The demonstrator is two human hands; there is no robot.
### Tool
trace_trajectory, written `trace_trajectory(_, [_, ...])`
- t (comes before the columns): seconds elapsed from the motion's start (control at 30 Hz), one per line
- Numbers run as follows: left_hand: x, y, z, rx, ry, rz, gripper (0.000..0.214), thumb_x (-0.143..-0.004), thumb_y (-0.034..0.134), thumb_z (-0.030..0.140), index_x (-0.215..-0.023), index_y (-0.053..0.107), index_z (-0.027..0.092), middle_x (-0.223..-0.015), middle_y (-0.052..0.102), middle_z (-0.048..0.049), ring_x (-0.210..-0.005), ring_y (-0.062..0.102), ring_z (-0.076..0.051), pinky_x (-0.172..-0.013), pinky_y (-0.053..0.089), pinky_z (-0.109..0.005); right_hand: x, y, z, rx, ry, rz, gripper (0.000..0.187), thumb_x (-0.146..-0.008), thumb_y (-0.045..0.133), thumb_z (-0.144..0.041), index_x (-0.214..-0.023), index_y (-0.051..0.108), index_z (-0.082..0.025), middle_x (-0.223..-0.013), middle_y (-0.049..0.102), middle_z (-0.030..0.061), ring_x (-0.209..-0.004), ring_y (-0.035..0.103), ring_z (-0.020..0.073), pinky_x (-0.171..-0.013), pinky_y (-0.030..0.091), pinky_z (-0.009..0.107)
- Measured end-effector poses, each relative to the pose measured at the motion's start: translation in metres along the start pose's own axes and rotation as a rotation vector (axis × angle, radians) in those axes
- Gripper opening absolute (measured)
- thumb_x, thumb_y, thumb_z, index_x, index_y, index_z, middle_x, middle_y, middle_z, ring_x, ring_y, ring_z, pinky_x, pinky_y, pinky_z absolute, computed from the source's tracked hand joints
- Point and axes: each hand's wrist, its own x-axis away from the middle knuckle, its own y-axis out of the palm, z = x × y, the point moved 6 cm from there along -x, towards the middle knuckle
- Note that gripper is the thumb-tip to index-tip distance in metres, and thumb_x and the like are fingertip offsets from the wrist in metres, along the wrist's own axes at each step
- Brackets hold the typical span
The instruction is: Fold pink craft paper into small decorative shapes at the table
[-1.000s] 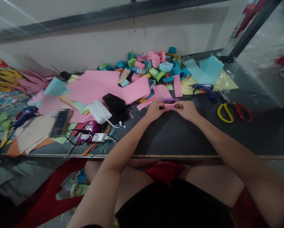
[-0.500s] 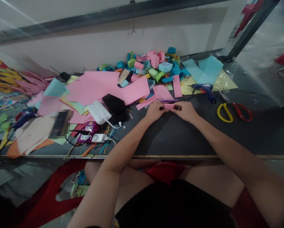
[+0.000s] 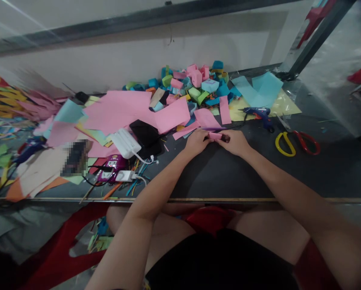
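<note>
My left hand [image 3: 196, 141] and my right hand [image 3: 236, 142] rest close together on the dark table [image 3: 228, 173]. Both pinch a small folded piece of pink paper [image 3: 215, 136] between their fingertips, the left at its left end and the right at its right end. Just beyond the hands lie pink paper strips [image 3: 204, 119] and a thin purple strip [image 3: 214, 129]. A heap of small folded paper boxes [image 3: 195, 82] in pink, blue and green sits farther back near the wall.
A blue glue gun [image 3: 260, 113] and scissors with yellow and red handles [image 3: 295, 141] lie to the right. Large pink sheets [image 3: 122, 108], a white power bank [image 3: 125, 143], a black pouch [image 3: 145, 135] and cables lie to the left. Blue and yellow sheets [image 3: 258, 94] lie at the back right.
The hands have stayed in place with small finger movements on the pink paper; my right fingers have closed slightly over its right end.
</note>
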Motion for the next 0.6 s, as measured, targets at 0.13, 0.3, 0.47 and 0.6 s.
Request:
trace_trajectory(0.13, [0.001,-0.001,0.002,-0.018,0.031,0.001,0.01,-0.09,0.069,0.021,-0.083,0.075,0.018,-0.089,0.074,-0.0076,-0.091,0.067,-0.023,-0.086,0.051,-0.038,0.003,-0.004,-0.01,-0.112,-0.095,0.072,0.03,-0.087,0.072,-0.04,-0.111,0.079,-0.024,-0.112,0.079,0.0072,-0.099,0.071,0.0246,-0.086,0.051,0.035])
trace_trajectory(0.3, [0.003,0.0,0.006,-0.012,0.062,0.019,0.011,-0.089,0.07,0.024,-0.08,0.074,0.02,-0.085,0.074,-0.0058,-0.09,0.066,-0.022,-0.083,0.05,-0.036,0.006,-0.009,-0.016,-0.1,-0.068,0.119,0.028,-0.094,0.065,-0.047,-0.099,0.084,-0.027,-0.094,0.082,0.0043,-0.078,0.072,0.0203,-0.074,0.053,0.033])
trace_trajectory(0.47, [0.003,0.001,0.008,0.092,0.107,0.042,0.019,-0.087,0.071,0.029,-0.072,0.069,0.019,-0.077,0.071,-0.0041,-0.08,0.062,-0.019,-0.077,0.047,-0.033,0.007,-0.014,-0.017,-0.095,-0.024,0.098,0.018,-0.092,0.068,-0.035,-0.094,0.085,-0.028,-0.091,0.082,0.0024,-0.079,0.075,0.0211,-0.073,0.054,0.032])
trace_trajectory(0.6, [0.002,-0.001,0.005,0.288,0.057,0.011,0.032,-0.084,0.074,0.033,-0.061,0.059,0.018,-0.062,0.057,0.0026,-0.062,0.05,-0.012,-0.063,0.037,-0.028,0.006,-0.017,-0.013,-0.138,0.011,0.088,0.016,-0.09,0.071,-0.032,-0.095,0.085,-0.028,-0.091,0.082,0.0033,-0.079,0.076,0.0209,-0.074,0.055,0.032])
